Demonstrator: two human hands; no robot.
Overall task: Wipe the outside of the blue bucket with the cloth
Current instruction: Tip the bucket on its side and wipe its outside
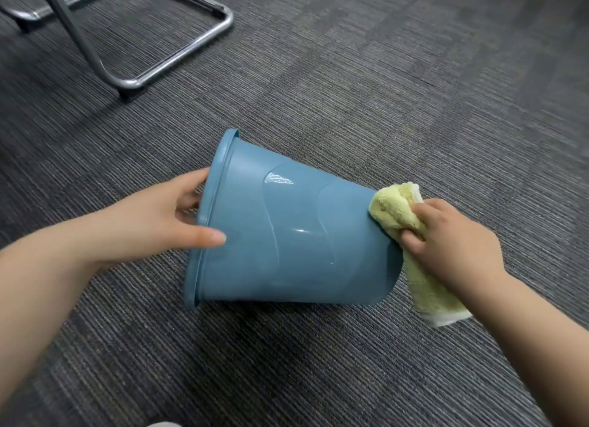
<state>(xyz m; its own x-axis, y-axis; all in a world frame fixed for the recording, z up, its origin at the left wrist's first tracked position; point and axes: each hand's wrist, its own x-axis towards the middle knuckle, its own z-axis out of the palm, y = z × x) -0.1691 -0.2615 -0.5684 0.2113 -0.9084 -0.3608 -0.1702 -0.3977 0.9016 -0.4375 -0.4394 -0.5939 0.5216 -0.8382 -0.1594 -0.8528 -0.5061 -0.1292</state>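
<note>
While tipped on carpet point(318, 363), blue bucket point(287, 235): left hand point(159, 216) gripping rim, right hand point(446, 235) closed round cloth point(395, 210).

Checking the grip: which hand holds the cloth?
The right hand grips the yellow cloth at the bucket's base; the left hand holds the blue bucket rim.

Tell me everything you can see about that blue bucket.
The blue bucket looks like smooth, glossy plastic, tapering from a lipped rim on the left to a narrower base. It lies tipped on its side on grey carpet. The left hand grips its rim; the right hand presses a yellow cloth against its base end.
</note>
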